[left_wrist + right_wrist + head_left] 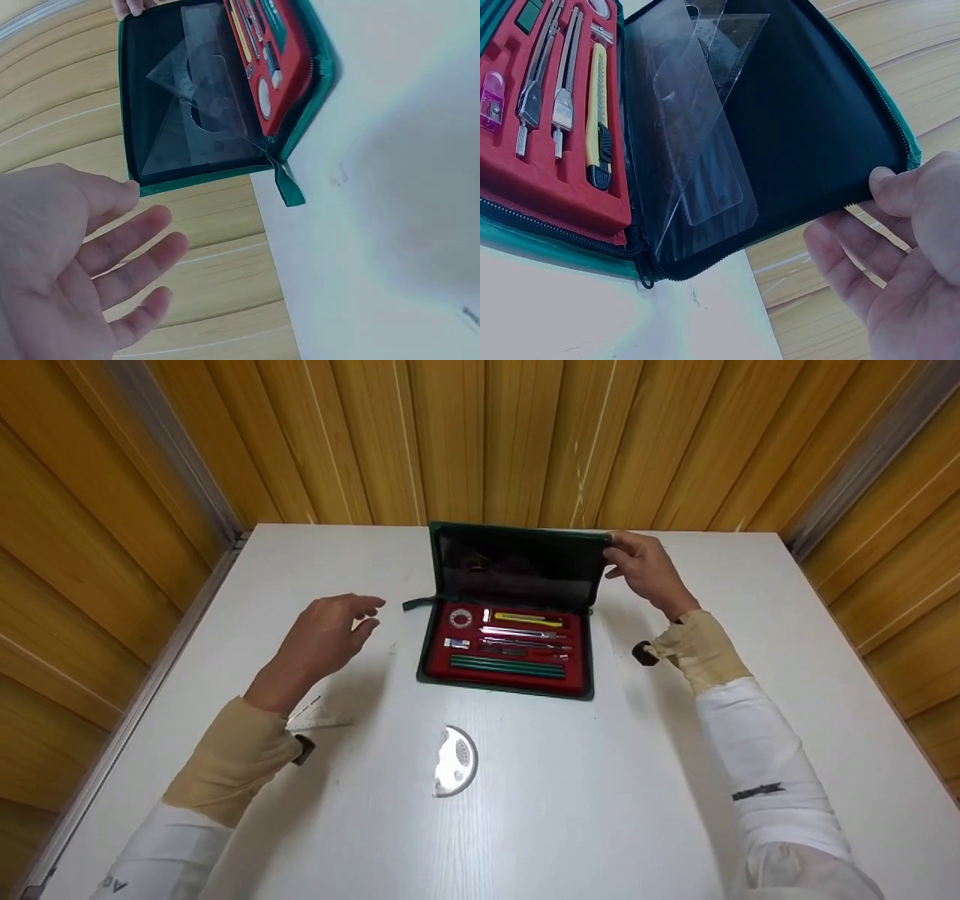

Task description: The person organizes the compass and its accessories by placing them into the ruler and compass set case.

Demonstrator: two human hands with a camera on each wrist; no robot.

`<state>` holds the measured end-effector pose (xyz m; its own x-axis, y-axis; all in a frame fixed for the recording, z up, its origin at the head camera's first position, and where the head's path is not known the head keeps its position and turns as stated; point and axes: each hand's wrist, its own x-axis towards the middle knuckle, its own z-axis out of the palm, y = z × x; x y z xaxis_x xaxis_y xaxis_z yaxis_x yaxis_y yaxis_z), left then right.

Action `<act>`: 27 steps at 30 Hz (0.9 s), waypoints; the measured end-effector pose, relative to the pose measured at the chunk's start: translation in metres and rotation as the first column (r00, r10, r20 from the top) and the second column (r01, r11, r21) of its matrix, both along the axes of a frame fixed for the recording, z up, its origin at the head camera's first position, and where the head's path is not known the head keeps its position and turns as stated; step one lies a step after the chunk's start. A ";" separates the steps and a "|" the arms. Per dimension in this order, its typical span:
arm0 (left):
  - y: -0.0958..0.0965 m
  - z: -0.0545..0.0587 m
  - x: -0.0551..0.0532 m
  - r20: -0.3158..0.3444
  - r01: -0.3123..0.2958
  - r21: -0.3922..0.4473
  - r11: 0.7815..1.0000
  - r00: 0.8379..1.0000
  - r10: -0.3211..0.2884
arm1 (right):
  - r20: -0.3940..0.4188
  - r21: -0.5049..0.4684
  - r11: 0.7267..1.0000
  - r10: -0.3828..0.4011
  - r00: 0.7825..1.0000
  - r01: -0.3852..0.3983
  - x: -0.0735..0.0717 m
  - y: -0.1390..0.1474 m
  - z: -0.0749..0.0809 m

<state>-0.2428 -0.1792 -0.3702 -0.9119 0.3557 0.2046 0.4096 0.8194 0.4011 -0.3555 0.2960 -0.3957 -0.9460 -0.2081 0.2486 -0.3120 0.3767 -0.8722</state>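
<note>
A green zip case [506,690] lies unzipped on the table, its black-lined lid [525,574] standing raised at the back. My right hand [649,570] pinches the lid's upper right corner, thumb on the inner face. Red moulding in the base holds a yellow utility knife [596,112], metal compasses [564,101], green pencils [506,666] and a pink sharpener [490,101]. Transparent plastic drawing pieces [712,165] rest inside the lid. To the left of the case, my left hand [319,637] hovers with fingers relaxed and nothing in them.
A transparent protractor [469,761] lies on the white table [570,810] in front of the case. Near my left wrist lies a transparent set square [322,724]. Wood-patterned panels [480,442] rise behind the table and at both sides.
</note>
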 end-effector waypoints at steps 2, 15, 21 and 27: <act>-0.007 -0.004 0.011 0.023 0.014 -0.033 0.999 1.000 -0.013 | 0.002 -0.003 1.000 -0.006 1.000 0.006 0.001 0.001 -0.001; -0.053 -0.040 0.062 0.321 0.023 -0.170 0.985 0.947 0.033 | 0.002 0.004 1.000 -0.006 1.000 0.006 0.002 0.004 -0.001; -0.062 -0.055 0.069 0.407 0.045 -0.192 0.980 0.913 0.038 | 0.013 -0.003 1.000 -0.002 1.000 0.002 0.003 0.002 -0.001; -0.064 -0.064 0.077 0.405 0.056 -0.196 0.979 0.914 0.028 | 0.015 -0.011 1.000 0.004 1.000 -0.003 0.003 0.003 -0.002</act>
<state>-0.1662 -0.2428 -0.4342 -0.8957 0.3636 -0.2561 0.2595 0.8949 0.3632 -0.3521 0.2989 -0.3975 -0.9489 -0.2088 0.2364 -0.3000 0.3660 -0.8809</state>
